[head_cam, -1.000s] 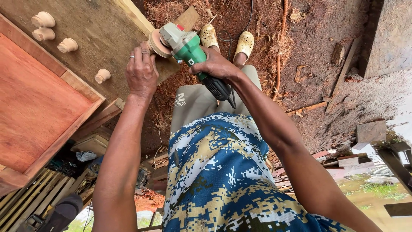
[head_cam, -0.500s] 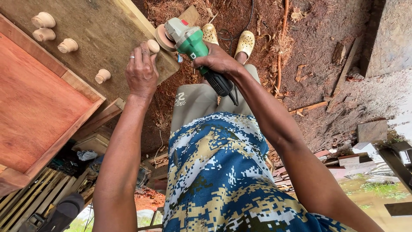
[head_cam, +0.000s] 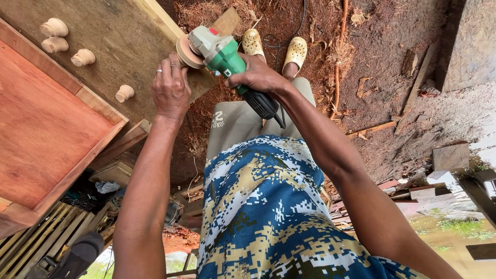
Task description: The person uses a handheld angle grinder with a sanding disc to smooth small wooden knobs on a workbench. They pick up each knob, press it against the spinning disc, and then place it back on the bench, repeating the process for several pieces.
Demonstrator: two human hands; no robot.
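Grinder (head_cam: 222, 54), gripped in the right hand (head_cam: 256, 77), has shifted slightly left, disc now against the small knob the left hand (head_cam: 170, 88) pinches at the bench (head_cam: 113, 41) edge.

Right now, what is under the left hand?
The left hand presses on the workbench beside the grinder disc. Its fingers cover whatever small piece is being sanded, so that cannot be seen.

Outdoors, daylight. Reddish-brown dirt floor (head_cam: 372, 62) w/ sawdust upper frame; stacked grey wood planks (head_cam: 434, 194) lower right; slatted wooden pallet (head_cam: 46, 237) lower left.
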